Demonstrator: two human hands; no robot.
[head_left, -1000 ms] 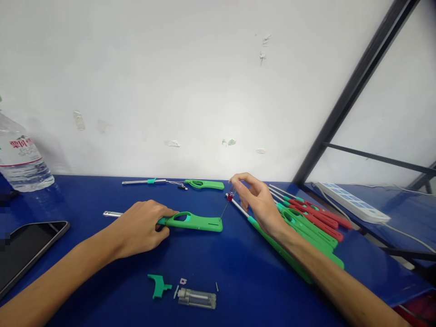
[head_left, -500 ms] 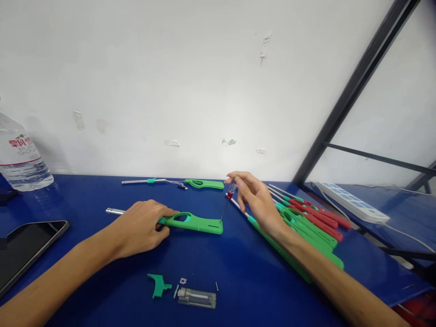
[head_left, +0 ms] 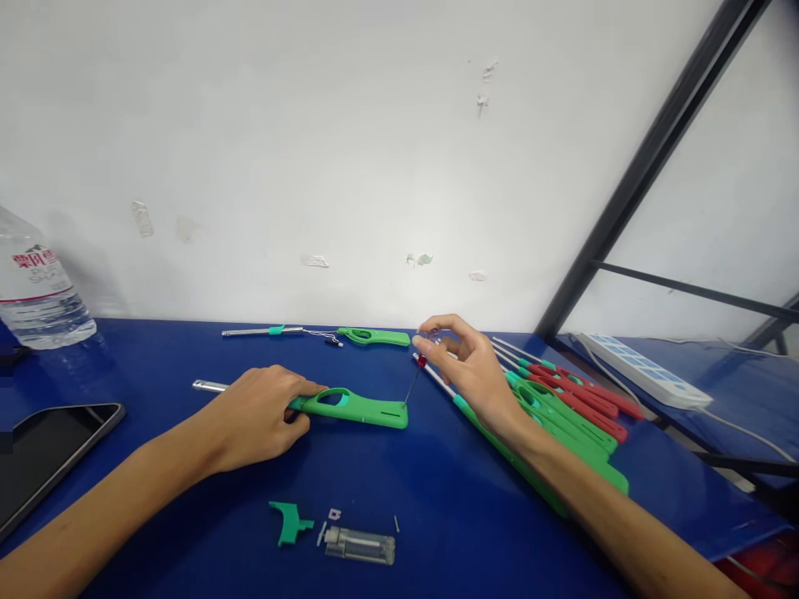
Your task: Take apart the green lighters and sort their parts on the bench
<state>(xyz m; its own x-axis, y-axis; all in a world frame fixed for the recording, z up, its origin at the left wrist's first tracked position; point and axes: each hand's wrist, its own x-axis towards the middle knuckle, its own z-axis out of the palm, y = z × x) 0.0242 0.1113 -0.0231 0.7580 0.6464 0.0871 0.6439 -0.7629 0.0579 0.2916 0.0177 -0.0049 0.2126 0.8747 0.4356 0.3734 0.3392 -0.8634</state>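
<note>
My left hand (head_left: 265,416) is closed around the neck of a green long-nosed lighter (head_left: 371,411), holding it on the table with its metal tube (head_left: 209,386) sticking out to the left. My right hand (head_left: 465,362) pinches the clear handle of a small screwdriver (head_left: 422,362), whose thin shaft slants down to the lighter's right end. In front lie a teal trigger (head_left: 290,522), a clear fuel tank (head_left: 360,546), a small pinkish piece (head_left: 334,514) and a screw (head_left: 396,523).
Behind, near the wall, lies a lighter in parts (head_left: 374,337). Several green (head_left: 574,424) and red lighters (head_left: 580,399) lie at the right, beside a power strip (head_left: 642,370). At the left are a water bottle (head_left: 43,291) and a phone (head_left: 53,449).
The fingers and thumb of my right hand have shifted around the screwdriver's handle, covering more of it. The lighter and my left hand have stayed in place.
</note>
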